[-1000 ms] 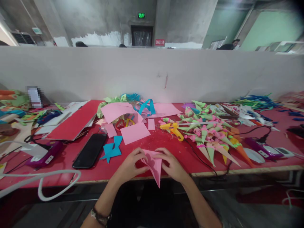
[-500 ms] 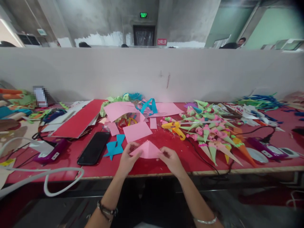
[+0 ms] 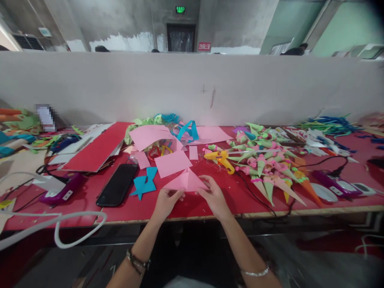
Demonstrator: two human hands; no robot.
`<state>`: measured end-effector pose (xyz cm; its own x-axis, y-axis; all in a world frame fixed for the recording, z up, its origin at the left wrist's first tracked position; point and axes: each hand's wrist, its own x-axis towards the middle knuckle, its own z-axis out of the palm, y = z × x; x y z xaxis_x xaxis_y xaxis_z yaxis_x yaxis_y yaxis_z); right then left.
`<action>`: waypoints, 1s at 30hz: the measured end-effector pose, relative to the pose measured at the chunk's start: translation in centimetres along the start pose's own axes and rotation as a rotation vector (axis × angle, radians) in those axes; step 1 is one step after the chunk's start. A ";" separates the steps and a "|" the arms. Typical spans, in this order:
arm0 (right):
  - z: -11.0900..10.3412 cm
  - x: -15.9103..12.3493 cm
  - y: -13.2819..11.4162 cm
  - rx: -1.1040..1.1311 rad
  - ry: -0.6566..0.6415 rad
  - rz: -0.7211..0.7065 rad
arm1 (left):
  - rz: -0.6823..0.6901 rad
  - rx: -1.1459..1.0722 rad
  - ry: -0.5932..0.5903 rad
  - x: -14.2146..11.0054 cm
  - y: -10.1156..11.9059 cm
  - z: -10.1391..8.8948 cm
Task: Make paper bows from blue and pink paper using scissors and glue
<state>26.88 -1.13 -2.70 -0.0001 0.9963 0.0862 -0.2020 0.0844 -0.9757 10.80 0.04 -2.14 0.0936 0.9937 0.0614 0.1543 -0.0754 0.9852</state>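
Between my two hands is a folded pink paper [image 3: 187, 180], a low triangle with its peak pointing away from me. My left hand [image 3: 168, 201] pinches its near left edge, thumb on top. At the near right edge, my right hand [image 3: 212, 195] grips the same paper with thumb and fingers. A flat pink sheet [image 3: 172, 163] lies just beyond the peak. Left of my left hand sit cut blue paper pieces [image 3: 144, 184] and a black phone [image 3: 117, 185]. A yellow glue gun [image 3: 221, 159] rests beyond my right hand.
Several small paper cones [image 3: 267, 168] are heaped at the right. Purple power strips stand at the left [image 3: 61, 189] and right [image 3: 337, 185]. A red board [image 3: 97, 148] leans over white sheets. A white cable [image 3: 81, 216] loops over the table's front edge. A grey partition [image 3: 144, 88] closes the back.
The pink paper has gone from a point hanging toward me to a low triangle facing away. Both hands turned it, and my left hand's grip has moved inward along the near edge.
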 end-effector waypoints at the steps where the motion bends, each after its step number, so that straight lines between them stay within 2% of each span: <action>1: 0.1 0.0 -0.1 -0.006 -0.009 0.012 | 0.004 0.010 0.009 0.0 0.0 0.0; 6: 0.3 -0.3 -0.5 -0.065 -0.070 0.015 | 0.050 0.047 0.032 -0.4 0.0 0.1; 15: 0.4 -0.4 0.3 0.151 -0.093 0.072 | 0.059 -0.027 0.048 -0.6 0.0 0.1; 23: 1.1 -0.4 -0.4 0.032 -0.083 0.035 | 0.032 -0.010 0.056 -0.5 -0.2 0.2; 30: 1.2 -0.2 -0.5 0.019 -0.119 0.066 | 0.061 0.012 -0.100 -0.8 -0.2 0.1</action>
<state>25.82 -1.43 -2.00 -0.1302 0.9904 0.0465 -0.2161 0.0174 -0.9762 10.84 -0.75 -2.38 0.2009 0.9740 0.1046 0.1566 -0.1373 0.9781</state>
